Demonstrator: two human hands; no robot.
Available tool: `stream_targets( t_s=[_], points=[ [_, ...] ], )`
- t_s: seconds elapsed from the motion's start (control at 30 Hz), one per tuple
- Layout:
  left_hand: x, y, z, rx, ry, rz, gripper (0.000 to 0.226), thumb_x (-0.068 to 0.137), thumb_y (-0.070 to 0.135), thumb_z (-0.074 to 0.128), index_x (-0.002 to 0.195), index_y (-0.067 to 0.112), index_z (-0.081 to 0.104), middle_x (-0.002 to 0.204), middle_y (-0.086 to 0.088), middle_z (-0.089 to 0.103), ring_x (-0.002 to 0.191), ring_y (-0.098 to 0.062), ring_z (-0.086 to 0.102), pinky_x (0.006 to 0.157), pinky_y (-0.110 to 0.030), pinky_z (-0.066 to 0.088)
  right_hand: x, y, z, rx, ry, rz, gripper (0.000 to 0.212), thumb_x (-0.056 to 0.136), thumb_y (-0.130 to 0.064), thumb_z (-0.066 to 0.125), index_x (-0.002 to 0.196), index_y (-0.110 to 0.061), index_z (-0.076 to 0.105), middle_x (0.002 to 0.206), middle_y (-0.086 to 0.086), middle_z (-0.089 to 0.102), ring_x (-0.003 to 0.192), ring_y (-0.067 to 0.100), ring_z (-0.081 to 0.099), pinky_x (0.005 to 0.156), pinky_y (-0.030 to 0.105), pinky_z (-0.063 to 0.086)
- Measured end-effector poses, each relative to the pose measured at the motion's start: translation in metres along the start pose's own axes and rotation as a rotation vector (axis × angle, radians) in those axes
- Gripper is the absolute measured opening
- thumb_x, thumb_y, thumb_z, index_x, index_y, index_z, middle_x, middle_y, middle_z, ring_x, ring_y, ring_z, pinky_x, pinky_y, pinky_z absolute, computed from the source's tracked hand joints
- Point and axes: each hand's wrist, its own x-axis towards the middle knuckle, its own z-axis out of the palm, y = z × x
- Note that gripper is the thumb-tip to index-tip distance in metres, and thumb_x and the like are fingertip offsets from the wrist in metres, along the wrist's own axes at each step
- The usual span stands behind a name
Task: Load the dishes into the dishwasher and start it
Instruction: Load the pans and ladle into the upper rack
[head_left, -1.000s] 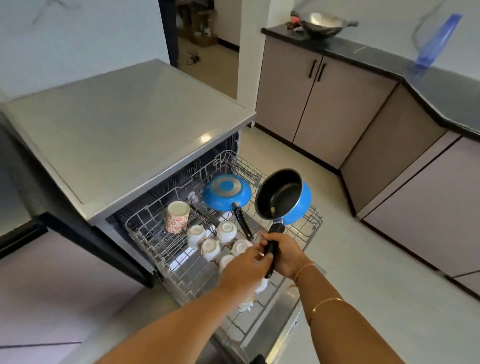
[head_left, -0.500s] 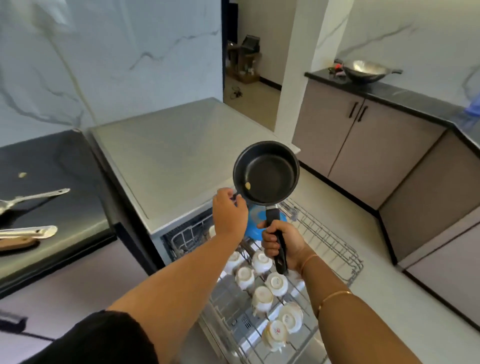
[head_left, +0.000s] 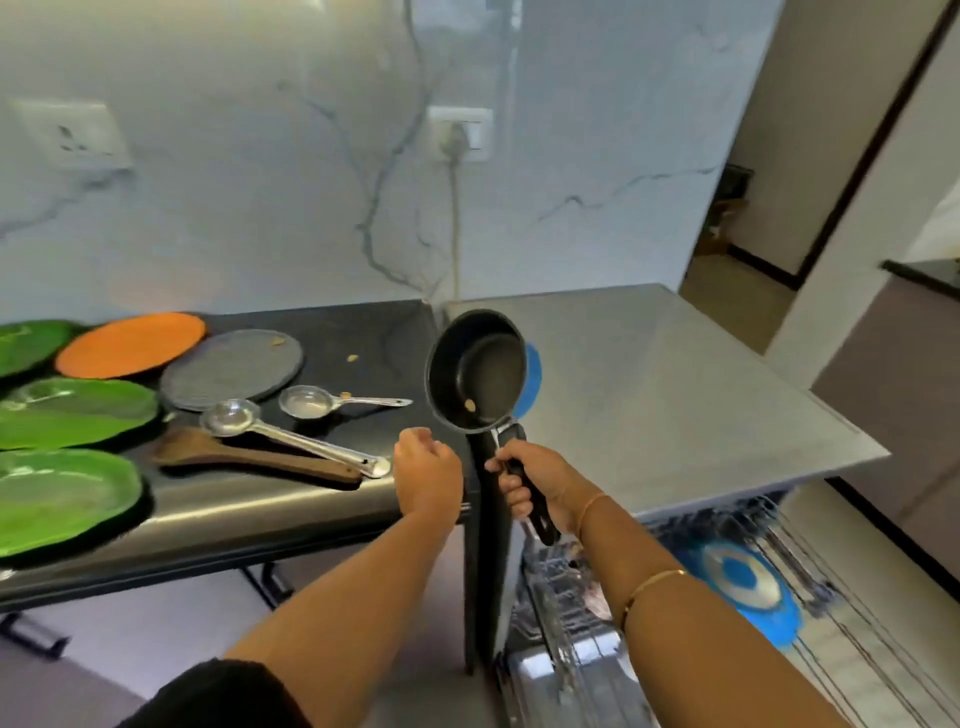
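Note:
My right hand (head_left: 540, 480) grips the black handle of a small blue saucepan (head_left: 480, 371), held upright with its dark inside facing me and a crumb stuck in it. My left hand (head_left: 426, 470) hovers left of the handle with fingers curled, holding nothing. The dishwasher (head_left: 675, 395) stands at the right with its wire rack (head_left: 810, 613) pulled out, a blue pan (head_left: 743, 587) lying in it. On the black counter (head_left: 249, 512) lie green plates (head_left: 67, 410), an orange plate (head_left: 130, 343), a grey plate (head_left: 231, 366), two steel ladles (head_left: 280, 428) and a wooden spatula (head_left: 249, 460).
A marble wall with a plugged-in socket (head_left: 460, 132) rises behind the counter. The dishwasher's grey top is bare. A doorway (head_left: 748, 218) opens at the far right, beside more cabinets (head_left: 893, 384).
The view has swung left from the rack to the counter with the plates. My right hand has kept the saucepan raised; my left hand has dropped away from its rim.

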Motion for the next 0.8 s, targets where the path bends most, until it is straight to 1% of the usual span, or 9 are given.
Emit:
stream_targets(
  t_s=[0.13, 0.23, 0.3, 0.37, 0.43, 0.53, 0.63, 0.7, 0.8],
  points=[
    [0.038, -0.021, -0.039, 0.007, 0.084, -0.04, 0.023, 0.093, 0.014, 0.047, 0.114, 0.012, 0.052, 0.113, -0.005, 0.053, 0.098, -0.018, 0.051, 0.081, -0.03, 0.041, 0.039, -0.021, 0.057, -0.309, 0.1, -0.104, 0.017, 0.089, -0.012, 0.043, 0.073, -0.014, 0.041, 0.055, 0.003, 0.037, 0.039, 0.01, 0.028, 0.038, 0.018, 0.021],
    [0.051, -0.034, -0.055, -0.016, 0.099, -0.066, 0.019, 0.093, 0.014, 0.049, 0.112, 0.014, 0.053, 0.109, -0.001, 0.052, 0.092, -0.014, 0.052, 0.076, -0.028, 0.043, 0.059, -0.031, 0.084, -0.721, 0.204, -0.244, 0.006, 0.093, -0.017, 0.043, 0.094, -0.012, 0.045, 0.074, 0.006, 0.047, 0.059, 0.016, 0.045, 0.05, 0.026, 0.035],
    [0.057, -0.04, -0.062, -0.018, 0.083, -0.08, 0.018, 0.093, 0.015, 0.05, 0.111, 0.016, 0.053, 0.106, 0.001, 0.053, 0.089, -0.013, 0.054, 0.074, -0.027, 0.045, 0.067, -0.033, 0.093, -1.072, 0.284, -0.327, 0.017, 0.096, -0.021, 0.042, 0.11, -0.011, 0.045, 0.087, 0.005, 0.05, 0.076, 0.02, 0.051, 0.065, 0.03, 0.039],
    [0.058, -0.044, -0.066, -0.009, 0.071, -0.084, 0.018, 0.093, 0.015, 0.05, 0.111, 0.017, 0.053, 0.102, 0.002, 0.053, 0.088, -0.013, 0.054, 0.074, -0.027, 0.045, 0.069, -0.032, 0.101, -1.25, 0.334, -0.377, 0.02, 0.096, -0.021, 0.042, 0.113, -0.01, 0.043, 0.088, 0.004, 0.052, 0.077, 0.02, 0.052, 0.067, 0.03, 0.04],
    [0.059, -0.046, -0.067, 0.016, 0.061, -0.078, 0.018, 0.093, 0.015, 0.051, 0.111, 0.016, 0.054, 0.104, 0.001, 0.054, 0.088, -0.012, 0.054, 0.074, -0.026, 0.044, 0.071, -0.028, 0.105, -1.315, 0.365, -0.382, 0.019, 0.097, -0.021, 0.042, 0.113, -0.011, 0.042, 0.087, 0.003, 0.052, 0.076, 0.019, 0.052, 0.066, 0.03, 0.041],
    [0.059, -0.049, -0.065, 0.061, 0.024, -0.089, 0.019, 0.092, 0.015, 0.051, 0.111, 0.015, 0.054, 0.109, -0.002, 0.054, 0.09, -0.013, 0.054, 0.075, -0.028, 0.045, 0.073, -0.022, 0.104, -1.291, 0.389, -0.38, 0.019, 0.097, -0.02, 0.042, 0.114, -0.011, 0.042, 0.087, 0.003, 0.051, 0.076, 0.019, 0.052, 0.066, 0.029, 0.04],
    [0.057, -0.052, -0.061, 0.092, -0.016, -0.121, 0.022, 0.091, 0.016, 0.052, 0.113, 0.014, 0.054, 0.113, -0.005, 0.055, 0.099, -0.021, 0.056, 0.087, -0.037, 0.05, 0.074, -0.02, 0.093, -1.137, 0.362, -0.358, 0.018, 0.096, -0.02, 0.042, 0.11, -0.009, 0.043, 0.088, 0.005, 0.051, 0.076, 0.02, 0.051, 0.065, 0.03, 0.038],
    [0.05, -0.052, -0.056, 0.105, -0.029, -0.121, 0.023, 0.091, 0.016, 0.052, 0.114, 0.015, 0.053, 0.114, -0.006, 0.055, 0.1, -0.021, 0.056, 0.089, -0.039, 0.051, 0.072, -0.02, 0.081, -0.914, 0.32, -0.312, 0.013, 0.093, -0.02, 0.045, 0.102, -0.01, 0.044, 0.082, 0.005, 0.049, 0.07, 0.019, 0.05, 0.061, 0.029, 0.038],
    [0.033, -0.047, -0.043, 0.129, -0.058, -0.086, 0.024, 0.091, 0.014, 0.052, 0.116, 0.016, 0.052, 0.113, -0.002, 0.05, 0.099, -0.02, 0.055, 0.084, -0.034, 0.051, 0.056, -0.017, 0.059, -0.452, 0.27, -0.237, 0.01, 0.091, -0.02, 0.047, 0.088, -0.011, 0.044, 0.064, 0.005, 0.043, 0.048, 0.012, 0.037, 0.044, 0.023, 0.032]
  ],
)
